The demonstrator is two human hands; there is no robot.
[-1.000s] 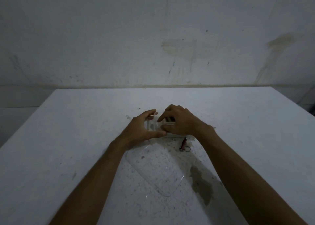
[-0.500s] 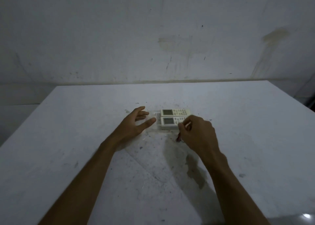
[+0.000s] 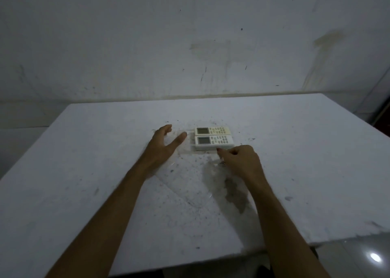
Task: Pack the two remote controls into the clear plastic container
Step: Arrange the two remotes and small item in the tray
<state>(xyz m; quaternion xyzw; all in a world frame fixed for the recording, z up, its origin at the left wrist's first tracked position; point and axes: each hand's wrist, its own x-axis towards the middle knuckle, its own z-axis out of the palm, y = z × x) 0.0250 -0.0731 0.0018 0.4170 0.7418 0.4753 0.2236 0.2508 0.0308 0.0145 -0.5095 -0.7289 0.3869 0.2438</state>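
Note:
Two white remote controls lie side by side, screens to the left: the far remote [image 3: 212, 130] and the near remote [image 3: 213, 141]. They sit inside the clear plastic container [image 3: 190, 145], whose walls barely show. My left hand [image 3: 163, 148] rests open on the table just left of the container, thumb pointing at its left edge. My right hand [image 3: 240, 161] is closed just in front of the container's right end. Its fingers pinch a small red object with a metal ring [image 3: 220, 151], mostly hidden by the hand.
A clear flat lid [image 3: 185, 185] lies on the white table [image 3: 84, 172] between my forearms, faint in outline. A dark stain [image 3: 234, 191] marks the table beside my right wrist. The table's front edge runs at the lower right, with a wall behind.
Both hands have come off the remotes, which now show fully in the container. My right hand has drawn back and closed on the red object. My left hand opened to the left.

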